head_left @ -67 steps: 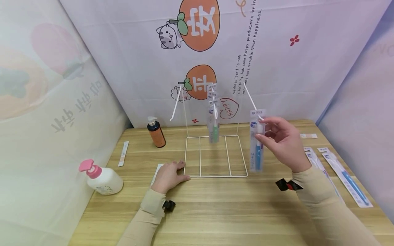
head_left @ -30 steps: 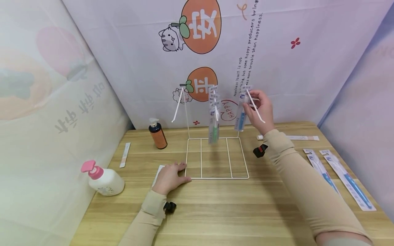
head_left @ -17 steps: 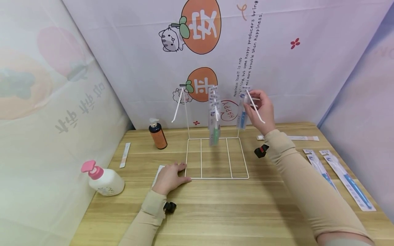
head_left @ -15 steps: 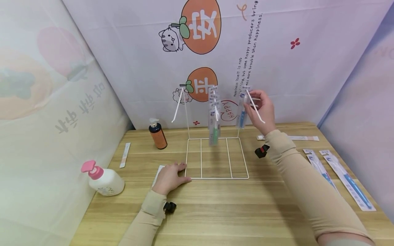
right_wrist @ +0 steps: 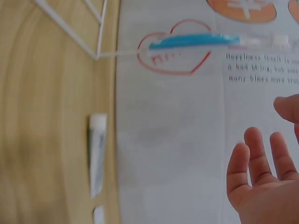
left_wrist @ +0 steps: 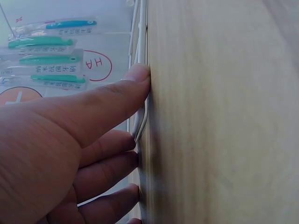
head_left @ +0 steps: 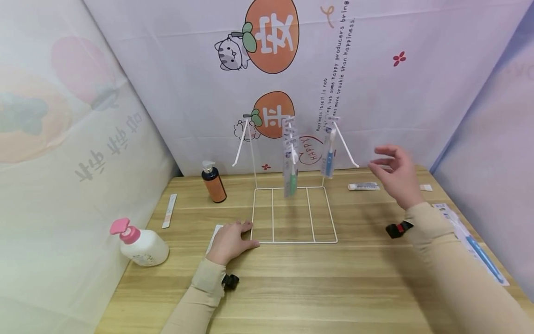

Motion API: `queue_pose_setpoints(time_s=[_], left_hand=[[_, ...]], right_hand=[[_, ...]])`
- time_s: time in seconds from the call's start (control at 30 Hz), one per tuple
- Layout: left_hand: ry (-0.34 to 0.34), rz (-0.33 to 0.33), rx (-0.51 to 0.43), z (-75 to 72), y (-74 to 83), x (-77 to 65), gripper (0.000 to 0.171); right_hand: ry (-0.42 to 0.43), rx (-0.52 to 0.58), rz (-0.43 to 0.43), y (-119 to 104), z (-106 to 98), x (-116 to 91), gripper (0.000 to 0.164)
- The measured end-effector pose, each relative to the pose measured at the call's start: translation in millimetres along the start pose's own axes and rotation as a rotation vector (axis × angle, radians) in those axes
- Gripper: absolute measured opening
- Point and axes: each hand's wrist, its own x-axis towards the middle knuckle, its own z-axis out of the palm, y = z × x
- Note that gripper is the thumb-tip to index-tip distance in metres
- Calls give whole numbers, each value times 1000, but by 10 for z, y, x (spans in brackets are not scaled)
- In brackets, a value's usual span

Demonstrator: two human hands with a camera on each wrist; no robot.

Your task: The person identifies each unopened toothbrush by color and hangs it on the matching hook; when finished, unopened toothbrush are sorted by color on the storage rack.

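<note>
My left hand (head_left: 229,242) rests at the front left corner of a white wire rack (head_left: 292,242), thumb and fingertips touching its base wire. In the left wrist view the thumb lies along that wire, the other fingers beside it. Away from the rack, my right hand (head_left: 396,176) is in the air to the right of the right hook (head_left: 347,147), fingers loosely bent and nothing in them. A packaged blue toothbrush (head_left: 329,160) hangs near the back of that hook. Several packaged green toothbrushes (head_left: 291,178) hang one behind another on the middle hook.
A toothpaste tube (head_left: 364,186) lies behind the right wrist, and a packaged blue toothbrush (head_left: 484,255) at the right edge. On the left stand a white pump bottle (head_left: 143,246) and a dark pump bottle (head_left: 213,183), near a thin white packet (head_left: 169,211). Printed cloth (head_left: 175,93) encloses the back.
My right hand carried the packaged blue toothbrush back along the right hook, let it go there, then drew away to the right. The left hand stayed at the rack's corner.
</note>
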Motion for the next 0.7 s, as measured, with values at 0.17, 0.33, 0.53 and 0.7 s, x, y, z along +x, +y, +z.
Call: queue_pose_setpoints(time_s=[0.17,0.33,0.53,0.7], left_hand=[[6,2,1,5,7,-9,65],[11,3,-1,5,8,-6,65],[14,-16,0,1,0,-11,63],[9,-6,-7,4,25,-20,63]], right_hand=[[-22,-100,88,170,-477,-288,45],[-105,-209,184,347,-881,-517,47],[-179,-327,227,648,-1242,-678,49],[-182,-393,235,885,-1542,-782,44]])
